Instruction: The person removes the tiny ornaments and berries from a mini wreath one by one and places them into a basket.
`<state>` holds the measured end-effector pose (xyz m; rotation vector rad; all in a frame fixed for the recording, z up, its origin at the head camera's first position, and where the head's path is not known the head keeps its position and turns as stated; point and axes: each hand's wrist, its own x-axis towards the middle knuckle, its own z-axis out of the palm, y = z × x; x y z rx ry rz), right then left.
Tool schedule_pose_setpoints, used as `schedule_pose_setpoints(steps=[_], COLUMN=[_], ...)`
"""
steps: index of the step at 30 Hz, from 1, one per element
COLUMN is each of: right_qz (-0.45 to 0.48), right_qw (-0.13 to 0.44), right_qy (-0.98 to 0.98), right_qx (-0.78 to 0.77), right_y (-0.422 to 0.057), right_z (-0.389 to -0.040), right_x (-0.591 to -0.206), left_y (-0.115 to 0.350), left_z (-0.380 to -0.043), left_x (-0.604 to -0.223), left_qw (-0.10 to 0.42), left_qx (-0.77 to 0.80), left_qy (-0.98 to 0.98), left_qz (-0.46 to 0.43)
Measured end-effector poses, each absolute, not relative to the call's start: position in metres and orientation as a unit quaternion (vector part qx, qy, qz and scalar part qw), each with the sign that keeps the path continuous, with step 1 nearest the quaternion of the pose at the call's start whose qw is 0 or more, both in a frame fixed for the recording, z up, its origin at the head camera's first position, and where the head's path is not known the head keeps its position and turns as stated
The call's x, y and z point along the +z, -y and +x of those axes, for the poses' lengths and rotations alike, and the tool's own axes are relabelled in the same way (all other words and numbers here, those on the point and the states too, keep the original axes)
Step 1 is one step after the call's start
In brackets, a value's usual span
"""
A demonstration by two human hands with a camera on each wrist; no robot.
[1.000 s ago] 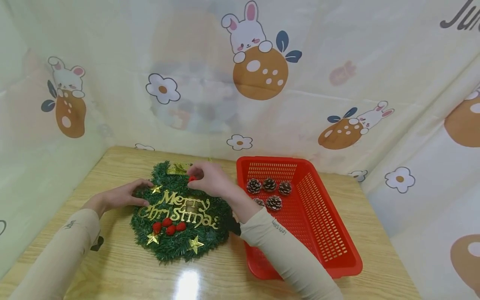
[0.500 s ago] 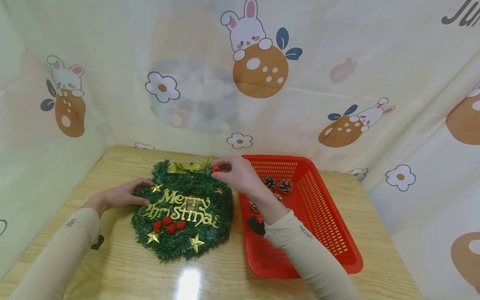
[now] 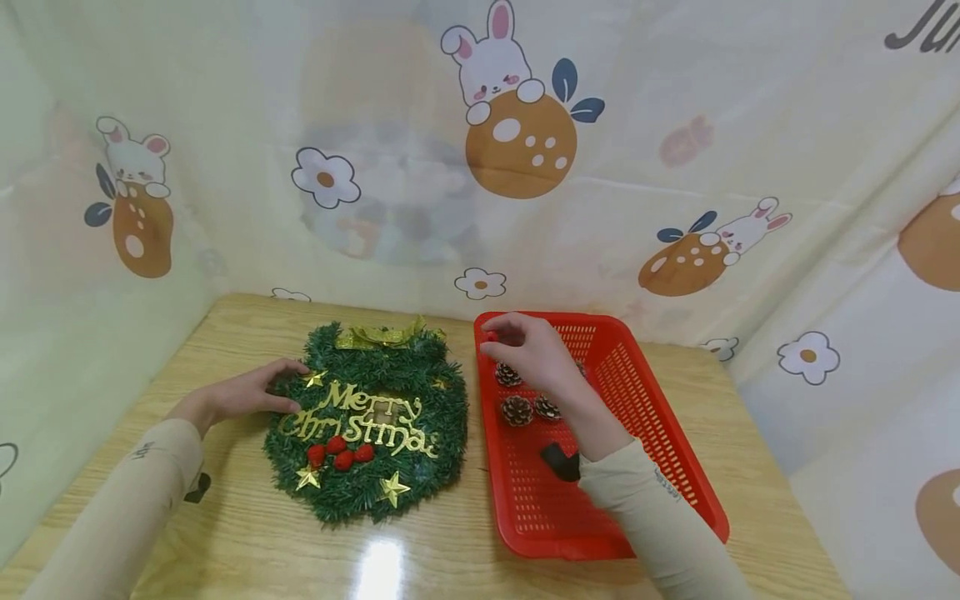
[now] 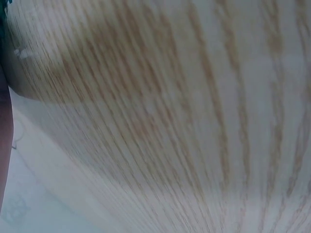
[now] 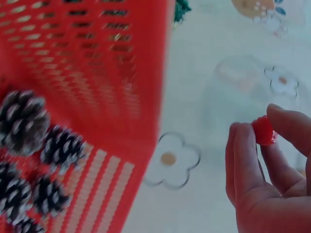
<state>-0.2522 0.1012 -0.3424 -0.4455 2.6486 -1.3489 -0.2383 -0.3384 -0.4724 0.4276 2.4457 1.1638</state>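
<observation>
In the head view a green Christmas wreath (image 3: pixel 442 442) lies on the table, with gold "Merry Christmas" lettering (image 3: pixel 360 429), gold stars (image 3: pixel 393 488), a gold bow (image 3: pixel 382 335) at its top and several red berries (image 3: pixel 343 460) near the bottom. My left hand (image 3: pixel 243 396) rests on the wreath's left edge, thumb and fingers spread apart. Above the far left corner of the red basket (image 3: pixel 517 542), my right hand (image 3: pixel 536 354) pinches a red artificial berry (image 5: pixel 264 130) between thumb and fingers, plainest in the right wrist view. The left wrist view shows mostly wood grain.
Several pinecones (image 3: pixel 517 410) sit in the basket's far left part, some hidden by the right hand. The basket stands right of the wreath on the wooden table (image 3: pixel 435 550). A rabbit-patterned curtain (image 3: pixel 390 167) hangs behind and at both sides.
My right hand has moved right with the red berry, from over the wreath's top to above the basket. The left hand has stayed on the wreath's edge.
</observation>
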Motion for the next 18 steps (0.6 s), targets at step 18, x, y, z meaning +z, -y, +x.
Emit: schedule_pose_setpoints(steps=[18], right_qz=[-0.029], right_qw=[0.037], right_qy=[-0.854], right_qx=[-0.519], right_y=[-0.183], right_z=[-0.288], right_x=[-0.378], left_y=[0.340], left_z=[-0.239], left_x=[-0.475], left_qw=[0.193], left_qx=[0.414], left_qy=[-0.875], left_qz=[0.159])
